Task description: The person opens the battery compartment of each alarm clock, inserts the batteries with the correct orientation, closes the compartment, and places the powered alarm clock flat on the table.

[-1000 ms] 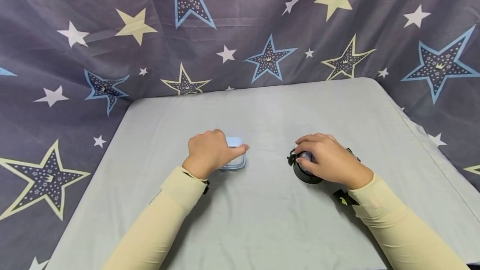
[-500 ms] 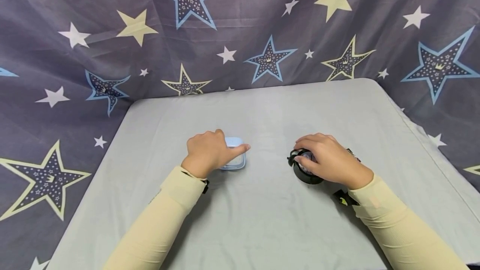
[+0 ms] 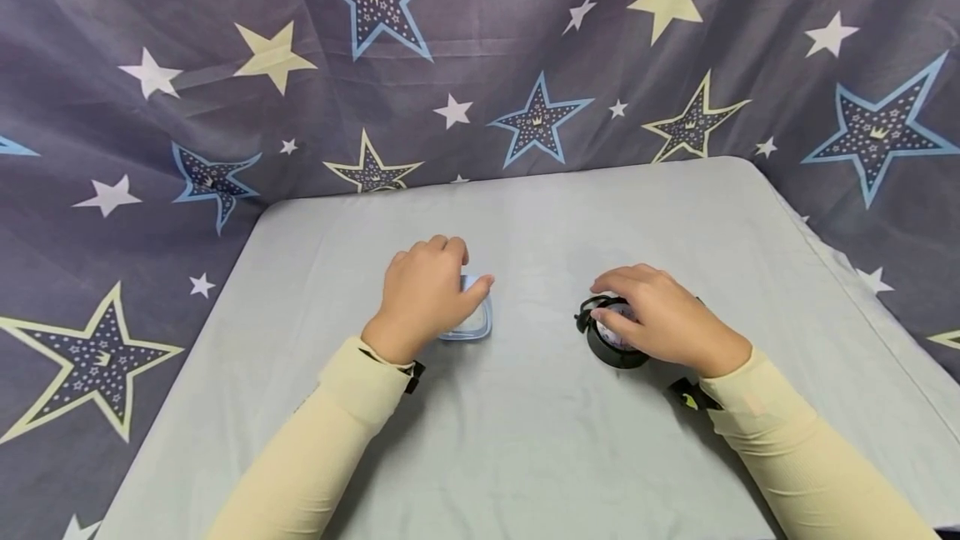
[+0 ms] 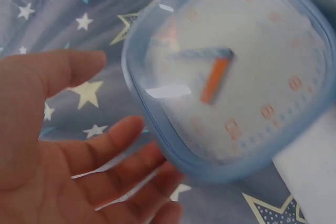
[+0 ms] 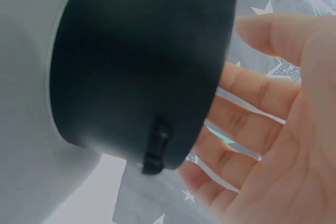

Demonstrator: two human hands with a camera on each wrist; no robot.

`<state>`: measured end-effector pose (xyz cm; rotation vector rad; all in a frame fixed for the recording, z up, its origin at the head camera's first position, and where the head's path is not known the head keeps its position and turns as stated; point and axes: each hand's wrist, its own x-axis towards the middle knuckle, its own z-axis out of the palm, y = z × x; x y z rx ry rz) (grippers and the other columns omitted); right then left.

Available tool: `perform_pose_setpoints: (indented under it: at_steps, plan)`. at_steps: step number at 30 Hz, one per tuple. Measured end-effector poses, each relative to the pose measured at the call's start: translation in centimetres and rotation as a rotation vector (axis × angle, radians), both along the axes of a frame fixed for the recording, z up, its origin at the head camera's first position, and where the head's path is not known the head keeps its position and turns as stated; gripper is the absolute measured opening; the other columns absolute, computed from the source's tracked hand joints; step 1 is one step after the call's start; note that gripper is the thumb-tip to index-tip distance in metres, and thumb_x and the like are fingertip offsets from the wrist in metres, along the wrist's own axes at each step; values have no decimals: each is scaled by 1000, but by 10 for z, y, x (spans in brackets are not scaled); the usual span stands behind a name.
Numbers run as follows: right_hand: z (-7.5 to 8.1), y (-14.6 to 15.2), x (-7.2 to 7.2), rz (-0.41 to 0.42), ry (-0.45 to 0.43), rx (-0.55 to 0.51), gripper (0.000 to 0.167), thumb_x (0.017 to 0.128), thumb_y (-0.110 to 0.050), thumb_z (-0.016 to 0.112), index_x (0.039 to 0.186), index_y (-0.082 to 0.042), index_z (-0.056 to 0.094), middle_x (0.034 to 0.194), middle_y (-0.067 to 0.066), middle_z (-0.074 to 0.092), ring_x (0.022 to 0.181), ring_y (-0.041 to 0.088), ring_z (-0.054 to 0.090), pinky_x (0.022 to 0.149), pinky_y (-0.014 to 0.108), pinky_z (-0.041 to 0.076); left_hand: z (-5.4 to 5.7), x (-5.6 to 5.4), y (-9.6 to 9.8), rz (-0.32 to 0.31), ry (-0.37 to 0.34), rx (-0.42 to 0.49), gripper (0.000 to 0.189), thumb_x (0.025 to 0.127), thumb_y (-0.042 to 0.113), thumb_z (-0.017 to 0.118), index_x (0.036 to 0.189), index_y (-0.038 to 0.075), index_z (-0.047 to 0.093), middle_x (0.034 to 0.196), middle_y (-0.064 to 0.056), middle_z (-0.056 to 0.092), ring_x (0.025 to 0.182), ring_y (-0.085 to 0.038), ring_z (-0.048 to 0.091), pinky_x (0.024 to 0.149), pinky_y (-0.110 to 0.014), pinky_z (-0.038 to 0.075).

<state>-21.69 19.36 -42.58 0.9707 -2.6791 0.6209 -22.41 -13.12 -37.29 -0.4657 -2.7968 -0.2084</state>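
Observation:
A light-blue rounded-square clock [image 4: 247,171] with a white dial and an orange hour hand lies under my left hand [image 3: 423,298]. In the left wrist view that hand [image 4: 79,145] is spread beside the clock, its thumb apart from the rim and its fingertips right at the near edge. On the right, my right hand [image 3: 663,315] hovers over a black round case [image 3: 618,357] with a pale patterned face and a loop at its upper left. The right wrist view shows the case's deep black side [image 5: 136,66] with a small peg; the relaxed fingers overlap its edge.
Both things lie on a bed-like surface [image 3: 525,440] covered in pale grey cloth. A dark curtain [image 3: 480,40] printed with stars hangs behind it and along the sides.
My left hand has lifted and turned a little, its fingers rising away from the blue clock. My right hand stays almost in place, thumb and fingers slightly farther from the black case.

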Motion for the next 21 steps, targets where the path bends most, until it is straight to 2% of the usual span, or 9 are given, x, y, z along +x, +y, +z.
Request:
perform_pose_setpoints:
  at_steps: [5, 10, 15, 21]
  plan:
    - [1, 2, -1, 2, 17, 4, 26, 96, -26, 71, 116, -9, 73, 118, 5, 73, 118, 31, 66, 104, 52, 47, -2, 8, 9, -133, 133, 67, 27, 89, 38, 72, 94, 11, 70, 85, -2, 64, 71, -25, 59, 63, -42, 46]
    - [0, 5, -2, -7, 14, 4, 26, 97, -25, 71, 116, -9, 73, 118, 6, 73, 118, 32, 66, 104, 52, 47, -6, 19, 25, -230, 194, 105, 20, 88, 31, 72, 95, 13, 69, 88, 0, 64, 75, -23, 59, 66, -41, 45]
    - [0, 7, -4, -23, -6, 5, 26, 97, -26, 71, 116, -8, 74, 118, 7, 73, 119, 32, 65, 104, 52, 47, -14, 29, 38, -292, 173, 110, 21, 87, 30, 72, 98, 13, 70, 91, 1, 66, 80, -22, 61, 69, -40, 46]
    - [0, 8, -5, -34, -16, 3, 26, 97, -26, 72, 116, -8, 74, 120, 8, 73, 120, 32, 65, 104, 52, 47, -23, 37, 53, -332, 110, 29, 28, 88, 36, 71, 104, 14, 68, 97, 2, 67, 86, -22, 63, 70, -39, 48]
